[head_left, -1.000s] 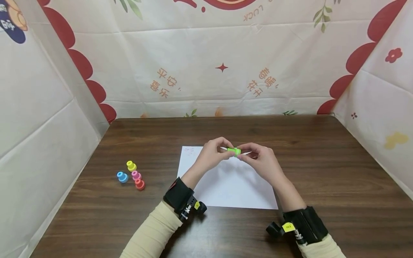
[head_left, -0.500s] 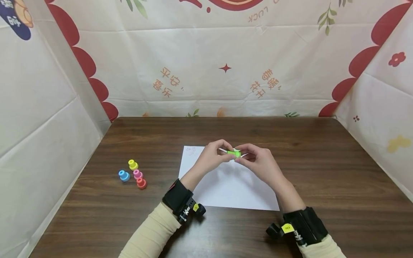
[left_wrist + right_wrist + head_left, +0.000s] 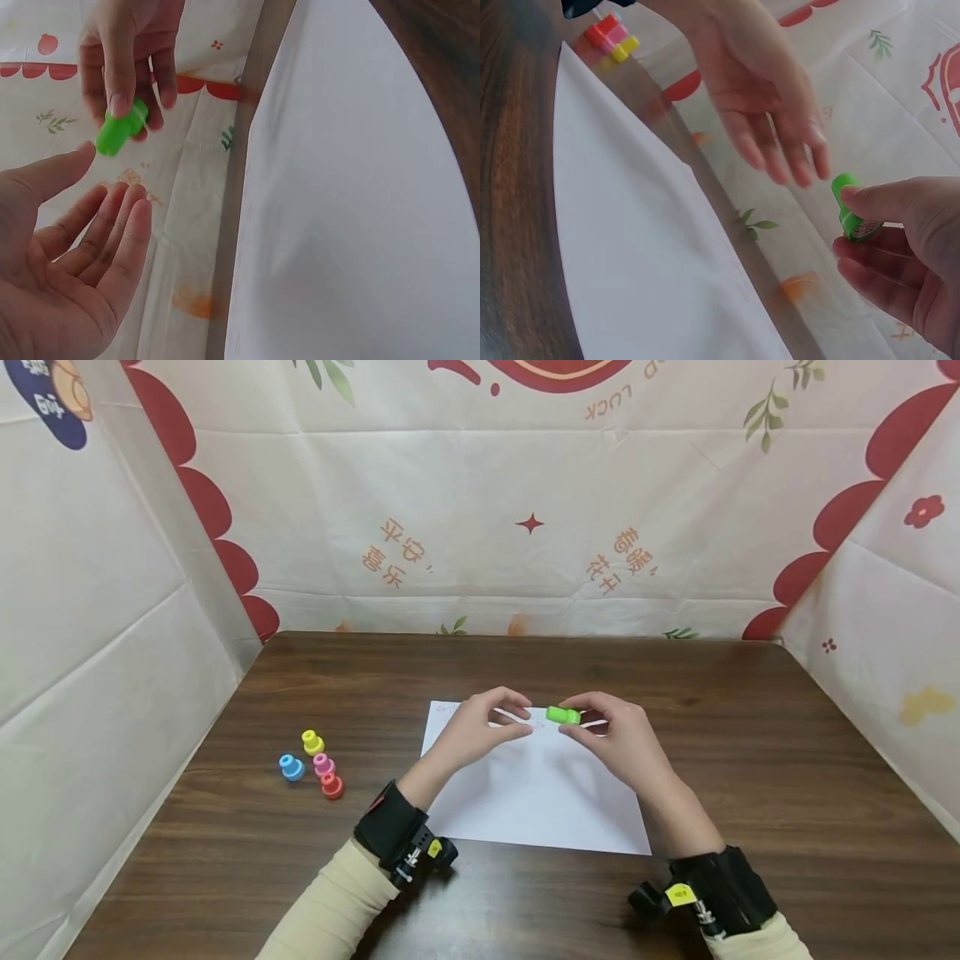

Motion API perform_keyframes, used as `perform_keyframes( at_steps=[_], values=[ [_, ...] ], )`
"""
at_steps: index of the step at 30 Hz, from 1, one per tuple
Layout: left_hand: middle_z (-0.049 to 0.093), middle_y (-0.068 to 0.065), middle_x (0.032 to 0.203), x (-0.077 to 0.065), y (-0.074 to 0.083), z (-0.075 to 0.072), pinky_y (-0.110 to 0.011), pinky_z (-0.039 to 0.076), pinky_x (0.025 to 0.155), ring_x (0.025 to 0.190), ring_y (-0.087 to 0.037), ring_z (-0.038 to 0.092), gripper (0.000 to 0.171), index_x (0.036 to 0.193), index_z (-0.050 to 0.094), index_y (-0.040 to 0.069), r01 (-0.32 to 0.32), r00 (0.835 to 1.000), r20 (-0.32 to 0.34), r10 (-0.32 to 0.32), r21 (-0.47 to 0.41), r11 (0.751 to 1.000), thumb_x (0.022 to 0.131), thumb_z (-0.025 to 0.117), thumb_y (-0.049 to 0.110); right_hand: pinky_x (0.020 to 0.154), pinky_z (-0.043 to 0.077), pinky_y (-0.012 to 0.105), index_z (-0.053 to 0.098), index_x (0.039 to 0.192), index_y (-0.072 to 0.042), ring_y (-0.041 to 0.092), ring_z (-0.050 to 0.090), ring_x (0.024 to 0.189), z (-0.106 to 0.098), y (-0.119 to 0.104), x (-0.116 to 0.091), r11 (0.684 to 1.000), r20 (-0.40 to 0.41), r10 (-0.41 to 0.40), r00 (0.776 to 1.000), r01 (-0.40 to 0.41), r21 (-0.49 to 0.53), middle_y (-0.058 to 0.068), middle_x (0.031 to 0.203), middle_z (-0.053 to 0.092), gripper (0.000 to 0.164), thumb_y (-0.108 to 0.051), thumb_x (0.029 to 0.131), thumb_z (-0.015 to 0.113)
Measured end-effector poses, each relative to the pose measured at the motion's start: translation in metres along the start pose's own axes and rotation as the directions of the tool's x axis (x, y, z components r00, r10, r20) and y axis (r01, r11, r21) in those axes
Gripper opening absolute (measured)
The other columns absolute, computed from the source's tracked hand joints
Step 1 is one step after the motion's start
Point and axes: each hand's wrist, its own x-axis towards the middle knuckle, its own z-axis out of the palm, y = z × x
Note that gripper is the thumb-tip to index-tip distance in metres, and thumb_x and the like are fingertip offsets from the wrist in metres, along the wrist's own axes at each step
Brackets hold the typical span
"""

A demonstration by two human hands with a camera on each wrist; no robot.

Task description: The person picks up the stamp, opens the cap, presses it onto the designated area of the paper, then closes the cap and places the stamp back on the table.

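My right hand (image 3: 618,735) pinches a small green stamp (image 3: 562,716) between thumb and fingertips, above the far part of a white sheet of paper (image 3: 540,802). In the right wrist view the stamp's patterned round face (image 3: 865,229) shows at its wider end. The narrow end points toward my left hand (image 3: 480,727), whose fingers are loosely bent around nothing, a short gap from the stamp. Faint reddish marks (image 3: 538,724) lie near the paper's far edge, partly hidden behind the hands.
On the brown wooden table (image 3: 187,860), left of the paper, several more stamps stand close together: yellow (image 3: 312,742), blue (image 3: 292,767), pink (image 3: 324,765) and red (image 3: 332,786). A patterned white cloth (image 3: 450,477) hangs behind the table and along both sides.
Earlier both hands held the green stamp. My left hand has let go and drawn away leftward, while my right has moved slightly right with the stamp. The head view has shifted a little.
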Motion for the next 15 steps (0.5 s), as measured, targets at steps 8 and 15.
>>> perform_keyframes(
  at_steps=[8, 15],
  values=[
    [0.072, -0.011, 0.114, -0.016, -0.009, -0.020, -0.037, 0.056, 0.090, 0.105, -0.025, 0.069, 0.029, 0.119, 0.067, 0.011, 0.019, 0.999, -0.030, -0.016, 0.084, 0.996, 0.091, 0.073, 0.017, 0.073, 0.059, 0.024, 0.069, 0.113, -0.006, 0.023, 0.071, 0.088, -0.015, 0.008, -0.004, 0.998, -0.074, 0.024, 0.997, -0.027, -0.049, 0.011, 0.102, 0.074, 0.028, -0.009, 0.086, 0.077],
    [0.073, -0.010, 0.111, -0.027, -0.020, -0.030, -0.038, 0.057, 0.087, 0.103, -0.024, 0.069, 0.028, 0.116, 0.068, 0.010, 0.054, 0.997, -0.062, -0.046, 0.147, 0.988, 0.090, 0.075, 0.017, 0.073, 0.055, 0.015, 0.066, 0.116, -0.006, 0.028, 0.071, 0.089, -0.026, 0.020, -0.009, 0.994, -0.114, 0.063, 0.991, -0.072, -0.078, 0.015, 0.104, 0.073, 0.029, -0.009, 0.088, 0.075]
  ],
)
